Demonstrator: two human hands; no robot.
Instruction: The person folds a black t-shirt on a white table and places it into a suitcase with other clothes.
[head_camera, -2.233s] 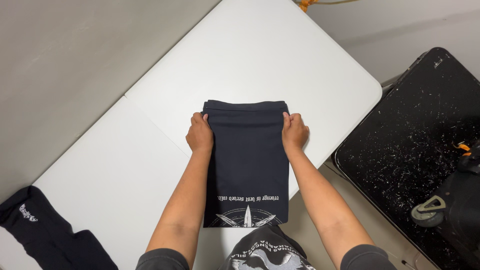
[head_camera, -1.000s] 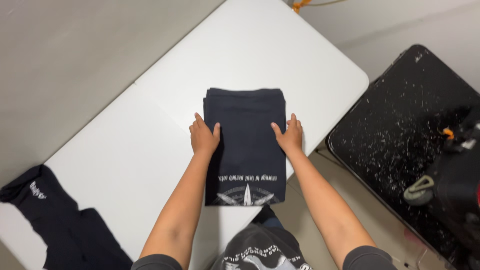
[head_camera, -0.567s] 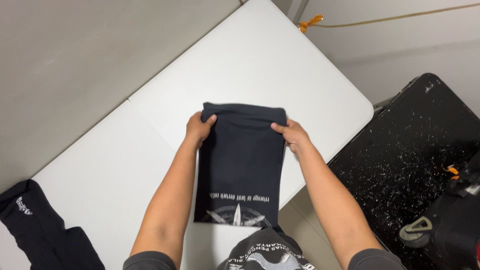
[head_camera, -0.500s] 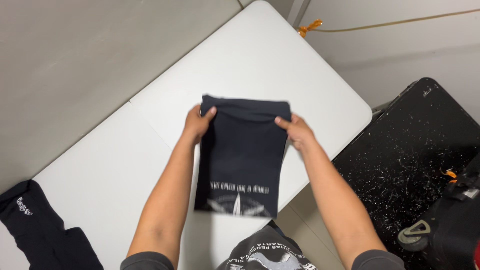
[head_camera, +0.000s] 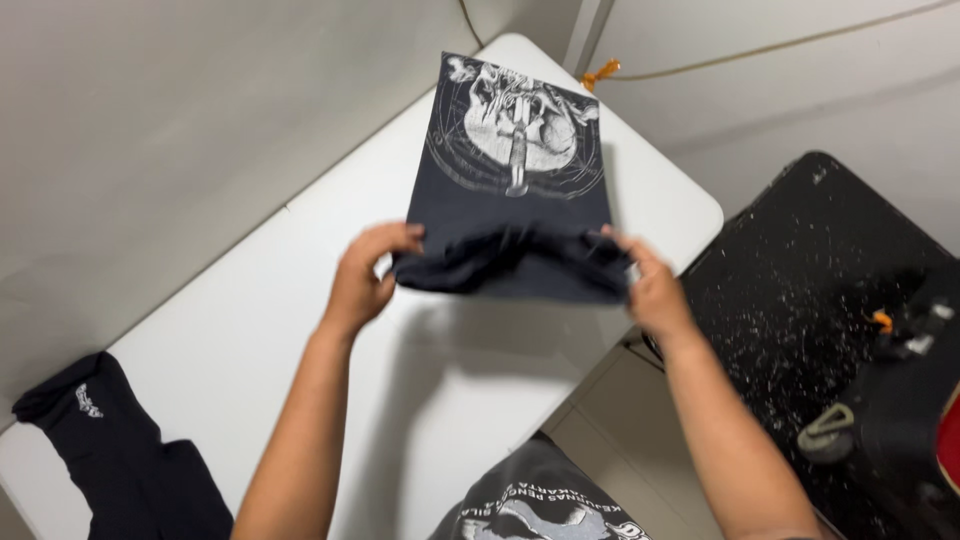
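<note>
Folded dark T-shirt with pale skull print is held above the white table. Left hand and right hand each pinch its near corners closed.

Long white plastic folding table against a plain grey wall. To its right, pale floor and a black, white-speckled flat surface, possibly a case lid. Even, soft indoor light.
</note>
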